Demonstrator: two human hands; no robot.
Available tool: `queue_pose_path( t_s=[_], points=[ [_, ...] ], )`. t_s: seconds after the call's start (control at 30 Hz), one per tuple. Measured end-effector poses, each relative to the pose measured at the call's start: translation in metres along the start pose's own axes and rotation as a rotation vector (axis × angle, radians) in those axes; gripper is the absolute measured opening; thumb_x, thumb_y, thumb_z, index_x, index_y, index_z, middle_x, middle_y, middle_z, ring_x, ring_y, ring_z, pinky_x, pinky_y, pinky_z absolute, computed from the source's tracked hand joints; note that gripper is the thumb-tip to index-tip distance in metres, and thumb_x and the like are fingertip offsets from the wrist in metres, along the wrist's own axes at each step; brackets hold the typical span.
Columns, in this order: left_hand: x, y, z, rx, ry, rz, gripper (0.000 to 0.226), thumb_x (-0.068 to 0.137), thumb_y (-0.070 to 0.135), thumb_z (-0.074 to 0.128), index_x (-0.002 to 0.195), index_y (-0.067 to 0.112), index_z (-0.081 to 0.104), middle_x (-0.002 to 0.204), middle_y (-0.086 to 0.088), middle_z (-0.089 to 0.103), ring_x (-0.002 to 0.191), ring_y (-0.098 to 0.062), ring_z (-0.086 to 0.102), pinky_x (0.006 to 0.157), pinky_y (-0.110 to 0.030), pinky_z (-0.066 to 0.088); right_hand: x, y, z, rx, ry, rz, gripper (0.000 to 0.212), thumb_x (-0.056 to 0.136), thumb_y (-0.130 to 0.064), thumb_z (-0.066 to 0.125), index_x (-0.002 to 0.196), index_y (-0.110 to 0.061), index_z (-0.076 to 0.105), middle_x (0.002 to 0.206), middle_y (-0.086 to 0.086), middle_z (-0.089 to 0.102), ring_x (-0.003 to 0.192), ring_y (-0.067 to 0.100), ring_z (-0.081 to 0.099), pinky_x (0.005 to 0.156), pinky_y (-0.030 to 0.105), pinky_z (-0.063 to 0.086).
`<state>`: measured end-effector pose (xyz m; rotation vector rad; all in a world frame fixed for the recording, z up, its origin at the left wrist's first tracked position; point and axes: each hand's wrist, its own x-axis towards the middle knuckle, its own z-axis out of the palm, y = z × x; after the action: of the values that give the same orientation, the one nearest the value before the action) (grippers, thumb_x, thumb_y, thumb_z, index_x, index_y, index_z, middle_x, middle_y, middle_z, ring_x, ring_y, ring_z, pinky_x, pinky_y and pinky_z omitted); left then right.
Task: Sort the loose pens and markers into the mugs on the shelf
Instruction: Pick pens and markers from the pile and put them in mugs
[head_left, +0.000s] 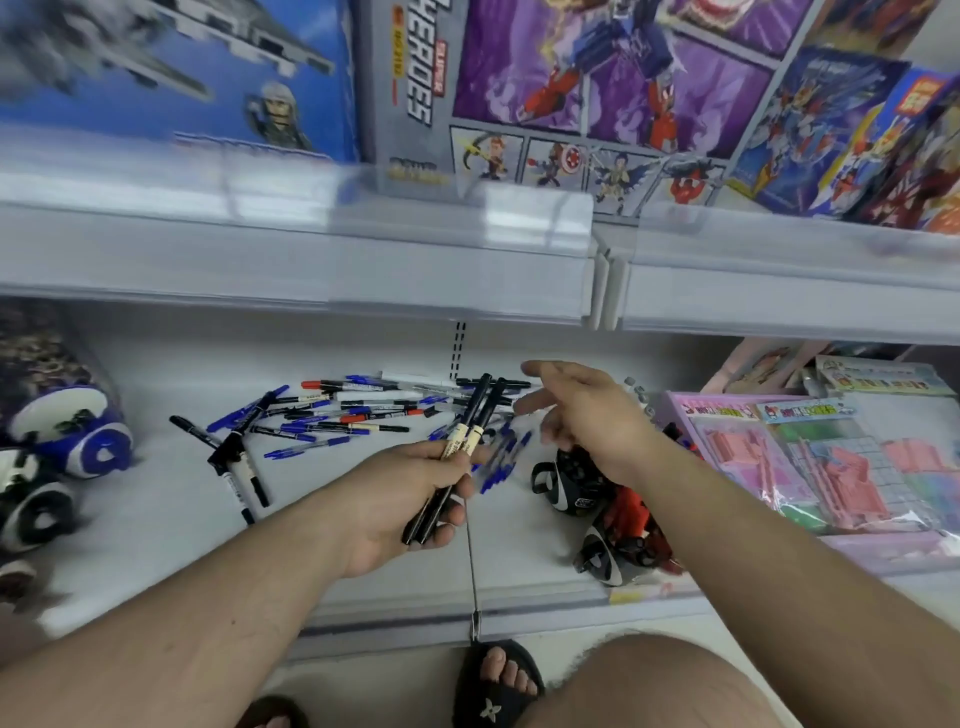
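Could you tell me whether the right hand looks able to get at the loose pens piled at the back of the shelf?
Probably yes: the right hand hovers open beside the pile of pens, holding nothing, with nothing between them.

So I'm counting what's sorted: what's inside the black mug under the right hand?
The right hand hovers over the black mug, open, covering most of its mouth. Red items show just beside it, but its contents cannot be seen.
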<state>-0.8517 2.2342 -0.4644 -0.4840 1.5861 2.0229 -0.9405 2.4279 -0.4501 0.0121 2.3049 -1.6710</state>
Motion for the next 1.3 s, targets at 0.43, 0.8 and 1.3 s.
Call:
queue_pose_path(
  t_s=[0.43, 0.8, 1.3],
  points=[
    [-0.077, 0.010, -0.058, -0.038, 0.049, 0.016, 0.032, 0.102, 0.035, 0.048, 0.115, 0.013, 0.067, 0.072, 0.000, 0.063, 0.055, -0.014, 0.049, 0.047, -0.023, 0.041, -0.030, -0.082, 0.118, -0.184, -0.402, -0.122, 0.010, 0.100, -0.008, 0.053, 0.096, -0.008, 0.062, 0.080, 0.012, 0.064, 0.050, 0.013, 0.057, 0.047, 0.024, 0.047],
    [-0.105, 0.031, -0.131, 0.407, -0.082, -0.053, 0.013, 0.101, 0.017, 0.052, 0.110, 0.010, 0.058, 0.091, -0.003, 0.074, 0.079, -0.021, 0.070, 0.070, -0.031, 0.056, -0.029, -0.088, 0.172, -0.068, -0.438, -0.026, 0.011, 0.102, -0.008, 0.050, 0.102, -0.004, 0.060, 0.073, 0.011, 0.060, 0.052, 0.016, 0.054, 0.050, 0.026, 0.044],
    [-0.091, -0.007, -0.233, -0.626, 0.500, 0.357, 0.015, 0.100, 0.005, 0.050, 0.086, 0.007, 0.056, 0.078, -0.009, 0.065, 0.071, -0.020, 0.065, 0.065, -0.031, 0.057, -0.074, -0.061, 0.328, 0.068, -0.157, 0.004, 0.011, 0.097, -0.024, 0.058, 0.099, -0.015, 0.065, 0.086, 0.009, 0.069, 0.053, 0.017, 0.065, 0.052, 0.028, 0.052]
  ],
)
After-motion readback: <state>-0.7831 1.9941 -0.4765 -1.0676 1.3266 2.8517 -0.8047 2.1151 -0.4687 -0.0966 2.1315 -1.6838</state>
